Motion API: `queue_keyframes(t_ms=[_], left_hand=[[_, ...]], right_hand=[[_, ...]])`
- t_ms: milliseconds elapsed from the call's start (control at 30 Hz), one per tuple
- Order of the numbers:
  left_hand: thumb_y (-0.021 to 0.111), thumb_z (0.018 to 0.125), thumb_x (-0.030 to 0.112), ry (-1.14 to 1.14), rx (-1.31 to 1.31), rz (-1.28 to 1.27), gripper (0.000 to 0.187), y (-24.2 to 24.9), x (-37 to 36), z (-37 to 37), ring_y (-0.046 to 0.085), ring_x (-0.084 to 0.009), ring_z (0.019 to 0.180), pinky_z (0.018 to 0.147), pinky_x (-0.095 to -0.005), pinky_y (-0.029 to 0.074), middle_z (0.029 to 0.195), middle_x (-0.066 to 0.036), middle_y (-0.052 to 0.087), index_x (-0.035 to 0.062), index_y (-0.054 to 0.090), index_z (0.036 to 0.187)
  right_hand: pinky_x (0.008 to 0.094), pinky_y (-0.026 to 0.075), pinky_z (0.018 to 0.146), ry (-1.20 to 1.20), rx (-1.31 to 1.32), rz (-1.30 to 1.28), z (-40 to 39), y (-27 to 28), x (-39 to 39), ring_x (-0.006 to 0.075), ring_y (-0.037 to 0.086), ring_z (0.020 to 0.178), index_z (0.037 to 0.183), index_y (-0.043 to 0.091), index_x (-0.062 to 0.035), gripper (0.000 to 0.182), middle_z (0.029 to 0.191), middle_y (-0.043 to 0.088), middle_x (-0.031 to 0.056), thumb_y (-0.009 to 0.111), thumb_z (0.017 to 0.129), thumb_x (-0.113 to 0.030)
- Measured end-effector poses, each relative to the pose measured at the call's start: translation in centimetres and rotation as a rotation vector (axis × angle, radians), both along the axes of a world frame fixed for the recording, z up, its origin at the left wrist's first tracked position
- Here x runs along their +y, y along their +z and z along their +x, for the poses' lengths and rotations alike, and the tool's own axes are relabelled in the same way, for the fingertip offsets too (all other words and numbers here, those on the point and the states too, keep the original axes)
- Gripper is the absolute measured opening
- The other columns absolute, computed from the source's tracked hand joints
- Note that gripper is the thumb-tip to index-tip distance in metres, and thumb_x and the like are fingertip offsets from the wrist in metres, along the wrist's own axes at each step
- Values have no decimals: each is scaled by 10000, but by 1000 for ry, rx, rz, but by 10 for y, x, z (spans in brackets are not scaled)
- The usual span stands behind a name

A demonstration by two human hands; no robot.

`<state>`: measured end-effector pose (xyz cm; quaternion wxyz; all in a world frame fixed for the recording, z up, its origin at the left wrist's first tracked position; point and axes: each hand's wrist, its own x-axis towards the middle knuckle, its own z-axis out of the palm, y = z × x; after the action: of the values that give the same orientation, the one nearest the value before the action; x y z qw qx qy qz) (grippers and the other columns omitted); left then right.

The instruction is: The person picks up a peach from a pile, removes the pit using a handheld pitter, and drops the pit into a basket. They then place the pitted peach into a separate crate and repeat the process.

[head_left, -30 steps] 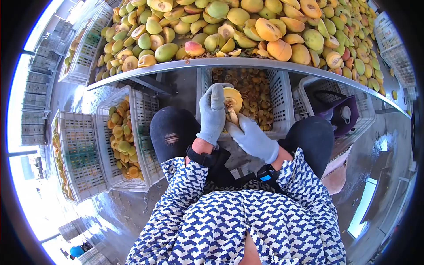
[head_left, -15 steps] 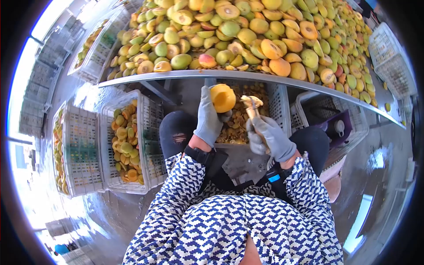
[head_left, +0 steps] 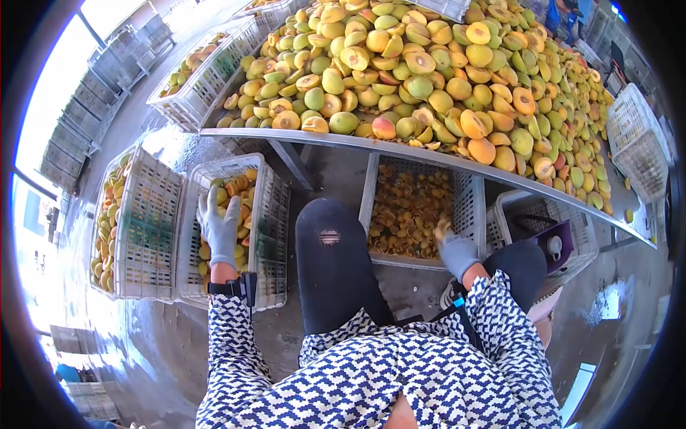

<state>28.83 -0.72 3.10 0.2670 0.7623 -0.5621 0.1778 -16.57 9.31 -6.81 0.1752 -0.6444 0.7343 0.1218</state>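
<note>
My left hand (head_left: 218,225), in a grey glove, is spread open over a white crate (head_left: 275,214) on my left that holds yellow fruit halves (head_left: 239,196). My right hand (head_left: 457,254), also gloved, is closed around a small tool whose pale tip sticks out above the fist. It rests at the front rim of a white crate (head_left: 468,207) under the table, which is filled with brownish pits and scraps (head_left: 411,211). My knees, in dark trousers, sit between the two crates.
A metal table edge (head_left: 321,139) runs across in front of me, carrying a big pile of whole and halved fruit (head_left: 429,71). Another fruit crate (head_left: 143,229) stands far left. A crate with a purple container (head_left: 550,243) is at the right. The floor is wet.
My left hand has swung from the middle out to the left crate and no longer holds the fruit half. My right hand has dropped with the tool to the pit crate's rim.
</note>
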Motion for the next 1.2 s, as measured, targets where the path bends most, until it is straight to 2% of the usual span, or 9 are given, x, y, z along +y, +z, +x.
queue_keyframes(t_ms=[33,133,167,433,633,800,867,1067,1200], left_hand=[[617,807,293,-226,231,-6,429,18,-8,-18,545,-298,1039,925,-348,396,1116,-170,583,63,560,1165],[664,759,243,-598,580,75,398,35,-48,-73,592,-265,943,846,-313,445,1019,-150,624,55,601,1104],[654,762,239,-613,573,131,382,42,-66,-92,606,-254,907,815,-312,457,971,-146,633,50,606,1091],[626,741,281,-583,179,178,351,38,-185,-157,619,-289,906,794,-366,473,967,-147,646,80,626,1029],[704,665,463,-399,-72,504,675,15,-252,-170,576,-338,994,843,-414,447,1071,-183,604,140,496,1219],[730,704,349,-520,66,485,603,19,-261,-155,611,-299,924,756,-376,485,1054,-165,607,89,475,1185],[674,775,305,-627,452,301,540,33,-251,-156,634,-255,818,685,-353,507,990,-127,611,99,441,1216],[442,933,316,-1014,1833,646,382,64,-102,-217,621,-207,651,482,-262,486,951,-122,604,45,430,1201],[398,903,526,-982,2109,802,512,10,-31,-260,612,-205,647,489,-277,482,959,-101,616,87,481,1153]], right_hand=[[406,498,732,-69,-61,-59,14,38,-1,285,626,939,1083,584,-46,305,1049,630,153,431,868,-200],[395,505,693,256,21,214,-17,-43,11,270,641,882,1018,593,-40,287,989,646,147,440,879,-239],[373,500,583,337,-16,-175,-17,-45,20,266,649,689,853,572,-52,279,800,658,121,462,883,-307],[376,468,504,75,-165,-545,7,22,7,280,611,588,950,539,-25,308,675,612,117,538,846,-315],[383,470,511,52,-464,-573,16,33,-4,298,596,564,951,551,-14,280,659,596,139,610,802,-245],[425,448,530,4,-592,-457,12,46,-2,346,588,608,976,507,-9,264,688,590,176,591,815,-200],[432,436,535,-19,-651,-612,14,44,0,362,580,627,985,506,-6,242,704,587,191,577,830,-178],[430,427,526,-150,-846,-727,28,60,-5,367,571,615,1005,501,9,263,713,581,200,573,852,-193],[431,427,537,-99,-940,-793,31,85,-5,375,568,621,957,500,-1,220,671,573,193,553,872,-197]])
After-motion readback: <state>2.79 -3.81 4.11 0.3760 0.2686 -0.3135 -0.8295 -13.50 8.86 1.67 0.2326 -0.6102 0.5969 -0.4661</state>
